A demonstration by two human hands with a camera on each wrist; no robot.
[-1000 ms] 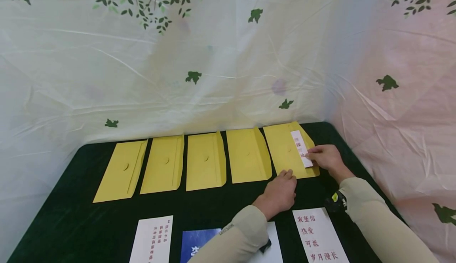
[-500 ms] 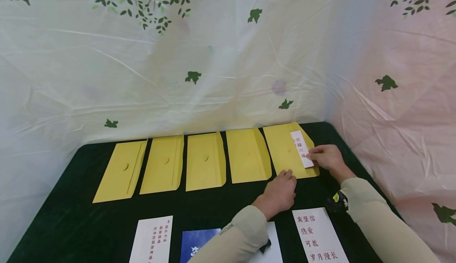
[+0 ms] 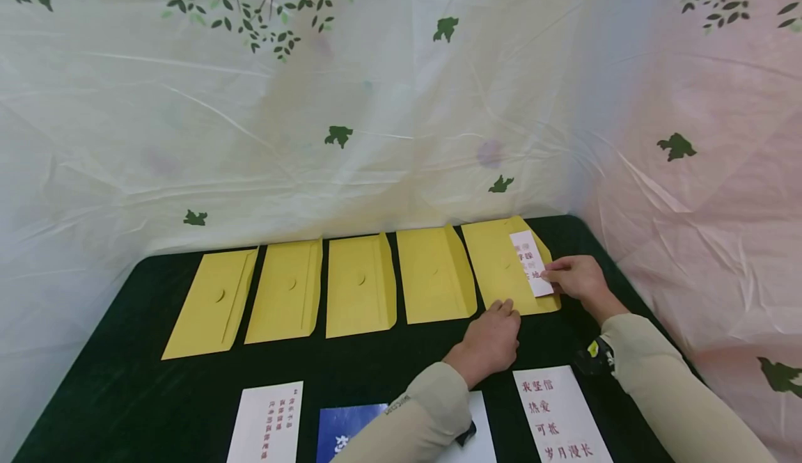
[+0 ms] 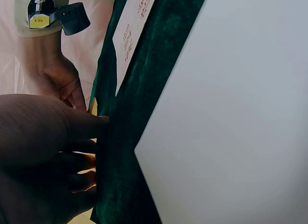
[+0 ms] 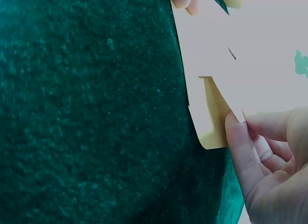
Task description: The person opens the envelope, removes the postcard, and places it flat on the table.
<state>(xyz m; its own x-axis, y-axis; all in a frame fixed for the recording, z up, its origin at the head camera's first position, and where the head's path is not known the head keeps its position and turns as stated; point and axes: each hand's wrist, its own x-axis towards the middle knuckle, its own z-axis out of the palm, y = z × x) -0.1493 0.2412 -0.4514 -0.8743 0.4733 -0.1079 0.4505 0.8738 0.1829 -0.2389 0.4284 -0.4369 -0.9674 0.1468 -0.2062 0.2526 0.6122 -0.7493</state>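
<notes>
My right hand (image 3: 576,282) pinches the right edge of a white card (image 3: 531,264) with red characters, between thumb and forefinger. The card's left part is hidden inside the rightmost yellow envelope (image 3: 489,257), whose open flap points right. In the right wrist view the right hand (image 5: 269,166) holds the card's corner over the yellow flap (image 5: 211,132). My left hand (image 3: 485,341) rests its fingertips on that envelope's near edge. Extended fingers of the left hand (image 4: 38,151) also show in the left wrist view.
Several more yellow envelopes (image 3: 361,282) lie in a row to the left on the dark green cloth (image 3: 188,393). Nearer are white cards with red text (image 3: 557,414), a blue card (image 3: 347,421) and a white sheet (image 3: 482,425) partly under the left sleeve. Fabric walls (image 3: 407,101) border the table.
The white card has slid slightly right out of the envelope, so more of its red characters show. My right hand has shifted a little right with it; the left hand stays in place.
</notes>
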